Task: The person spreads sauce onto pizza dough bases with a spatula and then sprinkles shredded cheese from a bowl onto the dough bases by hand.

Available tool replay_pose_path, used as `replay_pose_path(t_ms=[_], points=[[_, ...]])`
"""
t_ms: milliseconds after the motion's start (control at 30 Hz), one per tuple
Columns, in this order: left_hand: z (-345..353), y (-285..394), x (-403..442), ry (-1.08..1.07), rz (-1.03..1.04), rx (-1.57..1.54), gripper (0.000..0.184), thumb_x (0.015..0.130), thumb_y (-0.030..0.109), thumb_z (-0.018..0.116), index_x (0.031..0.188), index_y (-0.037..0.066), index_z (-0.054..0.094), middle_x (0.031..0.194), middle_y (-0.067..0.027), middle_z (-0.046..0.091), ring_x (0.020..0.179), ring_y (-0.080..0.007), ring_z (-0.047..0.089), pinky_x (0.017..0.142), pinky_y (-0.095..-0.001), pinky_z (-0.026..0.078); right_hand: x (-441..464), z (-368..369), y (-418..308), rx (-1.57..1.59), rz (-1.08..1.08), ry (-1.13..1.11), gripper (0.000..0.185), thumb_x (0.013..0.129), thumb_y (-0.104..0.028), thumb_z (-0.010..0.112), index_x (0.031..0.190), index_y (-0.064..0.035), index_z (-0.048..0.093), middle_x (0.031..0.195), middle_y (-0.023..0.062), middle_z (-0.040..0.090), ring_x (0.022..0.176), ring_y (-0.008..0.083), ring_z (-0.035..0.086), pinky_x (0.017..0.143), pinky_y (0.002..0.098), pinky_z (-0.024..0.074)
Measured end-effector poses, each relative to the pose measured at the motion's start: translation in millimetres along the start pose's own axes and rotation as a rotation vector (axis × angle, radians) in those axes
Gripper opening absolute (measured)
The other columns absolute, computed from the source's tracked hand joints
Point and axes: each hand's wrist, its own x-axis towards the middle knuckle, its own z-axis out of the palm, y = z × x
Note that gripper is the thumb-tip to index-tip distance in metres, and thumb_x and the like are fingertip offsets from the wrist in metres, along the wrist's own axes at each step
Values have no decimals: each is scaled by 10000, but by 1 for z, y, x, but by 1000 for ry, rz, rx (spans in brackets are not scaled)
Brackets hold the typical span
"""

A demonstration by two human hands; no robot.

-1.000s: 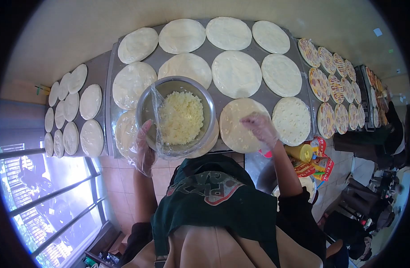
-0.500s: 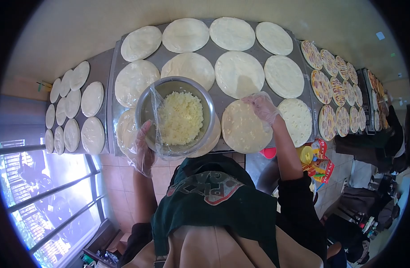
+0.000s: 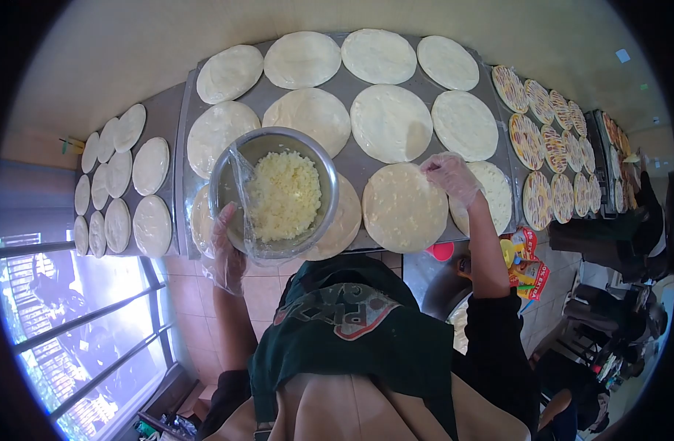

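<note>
My left hand (image 3: 225, 246), in a clear plastic glove, grips the left rim of a steel bowl (image 3: 325, 180). Pale yellow shredded cheese (image 3: 287, 195) fills much of it, and clear plastic film (image 3: 241, 187) hangs over its left part. Gloved too, my right hand (image 3: 454, 178) is above the right edge of a flat dough round (image 3: 403, 209) dotted with small pale bits. Its fingers are bunched together; whatever they hold is hidden. Beside it, another dough round (image 3: 493, 195) carries similar bits and is partly covered by that hand. The bowl hides parts of the rounds beneath it.
Several plain dough rounds (image 3: 392, 121) lie in rows on the grey table (image 3: 355, 158). More rounds (image 3: 152, 165) are at left; striped, topped ones (image 3: 528, 141) at right. A yellow-red packet (image 3: 529, 272) and pink cup (image 3: 441, 251) sit below right. People stand at far right.
My left hand and the bowl have shifted a little to the left. My right hand has moved rightward, from the top of the dotted dough round to its right edge.
</note>
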Motion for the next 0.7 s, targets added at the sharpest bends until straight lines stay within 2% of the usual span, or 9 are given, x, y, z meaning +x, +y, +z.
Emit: replay_pose_path(t_ms=[167, 267, 333, 367, 433, 467, 533, 633, 700], points=[[5, 4, -1, 7, 7, 6, 485, 850, 218, 560, 1249, 10, 379, 1103, -139, 536, 941, -229, 584, 798, -338, 516, -15, 7, 14, -250, -99, 53, 113, 663, -83, 579, 734, -21, 641, 691, 123, 595, 665, 232, 585, 627, 314, 465], [8, 4, -3, -11, 21, 7, 491, 848, 219, 565, 1248, 4, 378, 1103, -141, 535, 940, -229, 583, 801, -338, 513, -22, 18, 34, -175, -130, 15, 103, 651, -73, 568, 708, -28, 641, 698, 135, 604, 660, 265, 584, 627, 347, 468], [8, 4, -3, 3, 35, 32, 492, 845, 216, 569, 1245, 1, 380, 1106, -142, 532, 943, -228, 581, 804, -337, 510, -24, 25, 40, 228, -45, 68, 123, 662, -57, 652, 780, -25, 653, 707, 122, 614, 672, 247, 602, 603, 333, 478], [8, 5, -3, 4, 33, 33, 492, 845, 216, 569, 1245, 1, 380, 1106, -142, 532, 943, -228, 581, 804, -337, 510, -25, 26, 43, 229, -44, 68, 123, 662, -57, 652, 780, -25, 653, 707, 122, 614, 672, 247, 602, 603, 333, 478], [8, 5, -2, -2, 20, 28, 494, 842, 215, 571, 1245, 0, 382, 1109, -142, 529, 951, -229, 577, 806, -336, 509, -25, 19, 12, -258, -63, 72, 137, 692, -88, 598, 799, -17, 642, 730, 143, 616, 670, 260, 592, 619, 350, 468], [9, 5, -2, -2, 21, 28, 494, 842, 215, 571, 1245, 0, 382, 1109, -142, 529, 951, -229, 577, 806, -336, 509, -26, 22, 11, -257, -63, 72, 137, 692, -88, 598, 799, -17, 642, 730, 143, 616, 670, 260, 592, 619, 350, 468], [11, 6, -4, 22, 7, 32, 493, 841, 211, 571, 1244, -2, 383, 1109, -143, 530, 954, -232, 575, 806, -336, 508, -28, 28, 9, -159, -230, 41, 145, 700, -75, 635, 831, -14, 641, 747, 125, 623, 701, 235, 601, 644, 326, 479], [15, 8, -7, 17, 19, 1, 493, 841, 208, 572, 1245, -3, 382, 1110, -147, 530, 952, -234, 575, 798, -337, 510, -41, 48, -20, 140, -202, -90, 200, 759, -146, 569, 898, -19, 634, 760, 139, 620, 692, 266, 595, 635, 329, 464], [18, 8, -8, 11, 30, 3, 493, 841, 208, 573, 1244, -2, 383, 1108, -146, 532, 951, -233, 575, 794, -338, 511, -46, 57, -49, 156, -127, -167, 194, 763, -144, 558, 889, -17, 634, 773, 142, 620, 716, 275, 595, 655, 334, 463]])
